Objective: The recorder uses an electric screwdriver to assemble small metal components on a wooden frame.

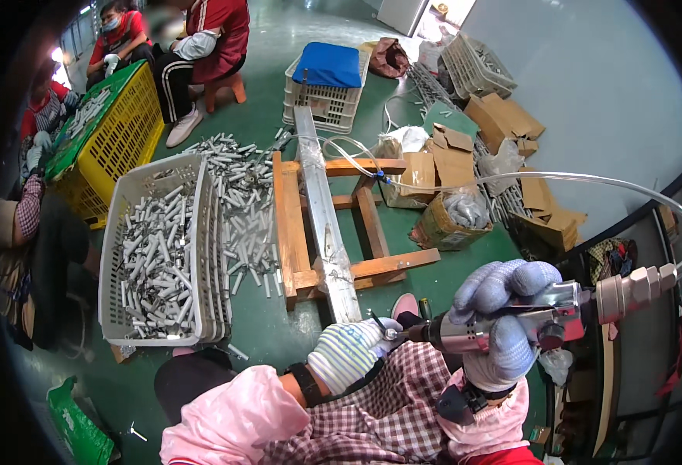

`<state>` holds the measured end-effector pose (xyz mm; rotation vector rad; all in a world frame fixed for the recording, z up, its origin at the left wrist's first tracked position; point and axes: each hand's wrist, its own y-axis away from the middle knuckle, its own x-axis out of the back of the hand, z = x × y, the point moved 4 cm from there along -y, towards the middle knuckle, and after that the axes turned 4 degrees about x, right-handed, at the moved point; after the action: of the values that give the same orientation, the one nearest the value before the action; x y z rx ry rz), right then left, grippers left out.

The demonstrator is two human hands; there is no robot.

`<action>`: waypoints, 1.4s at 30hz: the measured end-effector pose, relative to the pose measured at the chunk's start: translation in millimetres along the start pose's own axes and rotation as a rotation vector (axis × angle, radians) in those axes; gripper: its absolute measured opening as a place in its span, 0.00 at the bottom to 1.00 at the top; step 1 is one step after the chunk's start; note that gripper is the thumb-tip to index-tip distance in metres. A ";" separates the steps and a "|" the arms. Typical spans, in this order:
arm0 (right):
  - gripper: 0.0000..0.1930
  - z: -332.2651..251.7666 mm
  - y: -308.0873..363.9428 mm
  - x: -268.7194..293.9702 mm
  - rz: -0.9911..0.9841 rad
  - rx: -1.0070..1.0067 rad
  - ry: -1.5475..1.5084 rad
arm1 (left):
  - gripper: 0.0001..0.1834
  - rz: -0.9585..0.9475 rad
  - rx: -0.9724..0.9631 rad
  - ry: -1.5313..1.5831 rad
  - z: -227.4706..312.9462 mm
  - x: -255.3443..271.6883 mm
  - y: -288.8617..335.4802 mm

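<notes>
The left hand (345, 356), in a striped glove, angles inward with its fingertips pinched round a small metal piece (391, 335) at the nose of the air tool (567, 301). The right hand (504, 310), in a blue-grey glove, is wrapped around that tool, fingers curled over its body, holding it roughly level with the nose toward the left hand. Just beyond the left fingertips ends a metal bar (321, 225); a crate (201, 256) of grey parts stands farther left
</notes>
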<state>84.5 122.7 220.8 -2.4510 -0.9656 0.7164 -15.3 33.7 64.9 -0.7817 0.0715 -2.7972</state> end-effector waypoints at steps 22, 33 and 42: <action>0.20 4.8 -2.9 -15.3 -0.192 -0.041 0.119 | 0.15 -0.060 0.079 -0.065 11.0 11.0 -1.9; 0.27 4.5 1.1 -22.1 -0.075 -0.097 0.205 | 0.15 -0.030 0.079 0.038 -0.4 1.7 -1.6; 0.20 16.5 -0.9 -16.5 -0.316 -0.219 0.376 | 0.11 -0.003 0.037 -0.023 9.4 12.9 0.0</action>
<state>63.9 114.5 213.5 -2.4044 -1.2844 0.0422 -21.2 30.7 79.4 -0.8056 0.0150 -2.7836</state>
